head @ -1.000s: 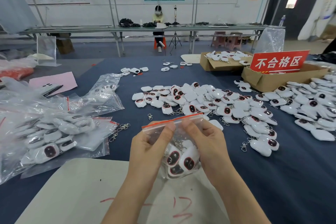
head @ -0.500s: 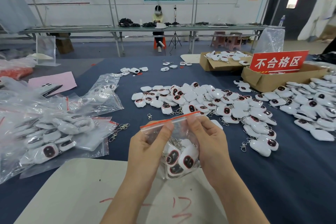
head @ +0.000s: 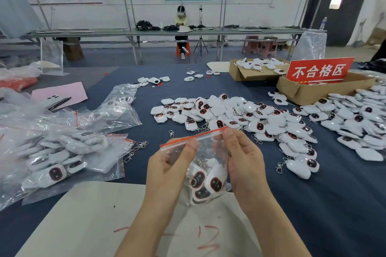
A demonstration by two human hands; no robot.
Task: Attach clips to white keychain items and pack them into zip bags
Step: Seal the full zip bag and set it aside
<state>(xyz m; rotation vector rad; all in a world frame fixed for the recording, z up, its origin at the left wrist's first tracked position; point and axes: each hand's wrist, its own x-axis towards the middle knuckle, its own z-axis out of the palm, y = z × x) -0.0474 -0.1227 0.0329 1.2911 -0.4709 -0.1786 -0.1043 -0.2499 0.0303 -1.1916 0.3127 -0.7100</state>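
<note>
A small clear zip bag (head: 205,149) with an orange-red strip along its mouth is held up above the near part of the table, between both hands. Its top edge is pinched by the left hand (head: 167,171) at the left part and by the right hand (head: 246,162) at the right end, thumb and fingers being closed on the plastic. The strip is tilted, its right end higher. In the bottom of the bag several white keychain items (head: 215,183) are gathered, each with a dark, red-rimmed face, and metal clips are seen above them.

The table is covered by a dark blue cloth (head: 313,204). Under the forearms a white board (head: 83,215) with red marks is laid. A large loose pile (head: 240,115) of the same white items is spread beyond the bag. Filled bags (head: 62,152) are heaped at the left, with a few loose clips (head: 135,148) just beside them. At the far right a red sign (head: 319,70) is stood in a cardboard box (head: 313,92). At the back of the room a long bench (head: 146,32) is set before a white wall with posters, and a seated person (head: 181,21) is seen behind it.
</note>
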